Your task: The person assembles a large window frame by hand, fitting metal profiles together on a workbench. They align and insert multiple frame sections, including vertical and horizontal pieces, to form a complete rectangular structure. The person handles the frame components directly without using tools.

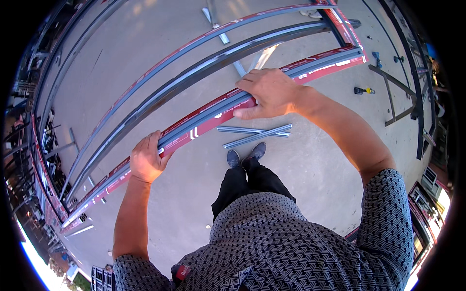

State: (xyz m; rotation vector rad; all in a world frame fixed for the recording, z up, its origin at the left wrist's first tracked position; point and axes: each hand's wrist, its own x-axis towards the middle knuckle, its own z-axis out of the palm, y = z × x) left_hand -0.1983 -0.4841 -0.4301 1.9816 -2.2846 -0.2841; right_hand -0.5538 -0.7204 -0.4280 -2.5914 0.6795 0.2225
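A long rectangular frame (208, 115) of grey metal profile, its faces covered in printed red film, spans the view from lower left to upper right. My left hand (146, 157) is closed over its near rail, thumb on the side towards me. Further right along the same rail, my right hand (270, 93) grips it from above, fingers over the far edge and thumb on the near face. A dark steel bar (213, 63) runs lengthwise inside the frame's outline, between its near and far rails.
Two short metal channels (257, 135) lie crossed on the concrete floor just beyond my shoes (233, 158). To the right are a yellow-and-black power tool (364, 90), a blue tool (377, 59) and a dark metal stand (402, 115). Stacked metal parts (41, 160) crowd the left side.
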